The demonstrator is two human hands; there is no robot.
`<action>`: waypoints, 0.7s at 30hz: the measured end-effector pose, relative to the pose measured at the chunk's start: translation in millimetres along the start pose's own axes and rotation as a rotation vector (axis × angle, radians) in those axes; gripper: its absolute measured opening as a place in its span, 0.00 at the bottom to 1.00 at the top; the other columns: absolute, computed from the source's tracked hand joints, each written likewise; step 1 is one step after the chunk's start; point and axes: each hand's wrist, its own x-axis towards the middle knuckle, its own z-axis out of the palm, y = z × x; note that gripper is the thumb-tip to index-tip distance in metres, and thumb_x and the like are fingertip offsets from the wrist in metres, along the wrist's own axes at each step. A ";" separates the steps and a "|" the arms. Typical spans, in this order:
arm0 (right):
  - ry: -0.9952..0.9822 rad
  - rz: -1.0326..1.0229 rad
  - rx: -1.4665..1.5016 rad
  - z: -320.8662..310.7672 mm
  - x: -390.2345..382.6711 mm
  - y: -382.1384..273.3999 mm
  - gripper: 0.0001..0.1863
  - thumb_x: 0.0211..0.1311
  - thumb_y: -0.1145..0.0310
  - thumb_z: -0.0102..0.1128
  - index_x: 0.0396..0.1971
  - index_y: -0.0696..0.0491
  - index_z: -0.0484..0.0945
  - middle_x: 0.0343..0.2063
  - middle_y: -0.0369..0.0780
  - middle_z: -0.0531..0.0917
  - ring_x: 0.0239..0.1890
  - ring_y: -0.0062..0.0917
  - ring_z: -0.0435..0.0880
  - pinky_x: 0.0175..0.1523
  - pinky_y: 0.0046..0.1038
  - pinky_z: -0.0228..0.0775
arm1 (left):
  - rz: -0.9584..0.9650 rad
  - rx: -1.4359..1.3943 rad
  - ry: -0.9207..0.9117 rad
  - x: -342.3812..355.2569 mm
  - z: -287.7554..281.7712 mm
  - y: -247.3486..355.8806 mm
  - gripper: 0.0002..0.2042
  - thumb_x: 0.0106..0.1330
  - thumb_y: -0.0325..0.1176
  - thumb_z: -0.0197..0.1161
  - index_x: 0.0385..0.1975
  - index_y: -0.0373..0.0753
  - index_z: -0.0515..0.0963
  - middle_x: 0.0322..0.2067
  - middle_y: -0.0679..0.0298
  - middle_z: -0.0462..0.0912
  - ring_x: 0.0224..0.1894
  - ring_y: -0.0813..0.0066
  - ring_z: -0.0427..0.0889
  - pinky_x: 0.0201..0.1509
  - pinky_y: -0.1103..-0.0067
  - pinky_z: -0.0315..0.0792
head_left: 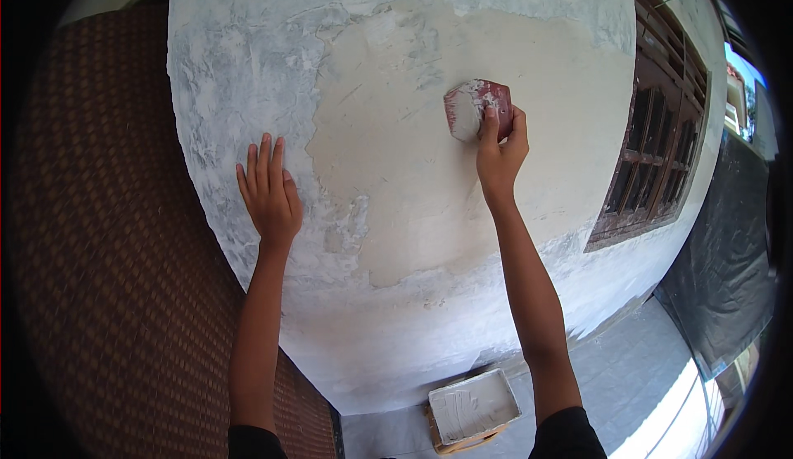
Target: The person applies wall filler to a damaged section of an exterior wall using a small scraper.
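My right hand (pixel 502 152) grips a dark red, flat scraper (pixel 500 95) with pale putty smeared over its left part. The scraper is up against the wall (pixel 248 54), on a broad cream-coloured putty patch (pixel 396 153). Thumb and fingers pinch its right lower side; the fingers behind it are partly hidden. To the left, my left hand (pixel 270 199) lies flat with fingers stretched on the whitish-grey wall, just beside the patch's ragged left edge. Nothing is in that hand.
A shallow tray (pixel 471 408) of white putty stands on a box on the grey tiled floor (pixel 611 376), below the wall. A brown woven panel (pixel 124 211) borders the left side. At right are a brown wooden window (pixel 657 145) and a dark sheet (pixel 719 269).
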 end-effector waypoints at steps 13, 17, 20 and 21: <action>0.324 0.282 0.241 -15.4 8.9 5.3 0.16 0.72 0.62 0.57 0.47 0.60 0.74 0.34 0.37 0.80 0.36 0.19 0.75 0.41 0.22 0.69 | 0.012 0.009 -0.023 -1.7 -1.0 0.5 0.23 0.73 0.31 0.43 0.68 0.42 0.65 0.70 0.60 0.64 0.74 0.56 0.57 0.76 0.54 0.43; -0.052 -0.074 0.029 -13.0 -2.2 9.1 0.15 0.73 0.61 0.55 0.46 0.60 0.74 0.35 0.38 0.79 0.35 0.18 0.75 0.41 0.22 0.69 | 0.001 0.005 0.001 -1.6 -0.3 -0.3 0.23 0.73 0.30 0.44 0.68 0.43 0.68 0.70 0.62 0.66 0.73 0.57 0.59 0.76 0.54 0.43; 0.170 0.229 0.177 -16.1 8.3 15.2 0.15 0.73 0.61 0.56 0.46 0.60 0.74 0.35 0.38 0.80 0.36 0.19 0.75 0.44 0.23 0.69 | 0.002 0.003 0.002 -0.2 0.1 2.2 0.23 0.73 0.30 0.44 0.68 0.43 0.68 0.70 0.62 0.66 0.73 0.57 0.59 0.76 0.54 0.43; 0.142 0.198 0.200 -14.4 6.6 15.0 0.15 0.73 0.61 0.56 0.46 0.60 0.74 0.36 0.38 0.80 0.35 0.19 0.75 0.44 0.23 0.69 | 0.005 0.001 -0.004 -1.5 0.0 2.2 0.23 0.73 0.30 0.44 0.68 0.43 0.67 0.70 0.61 0.65 0.73 0.56 0.58 0.76 0.54 0.43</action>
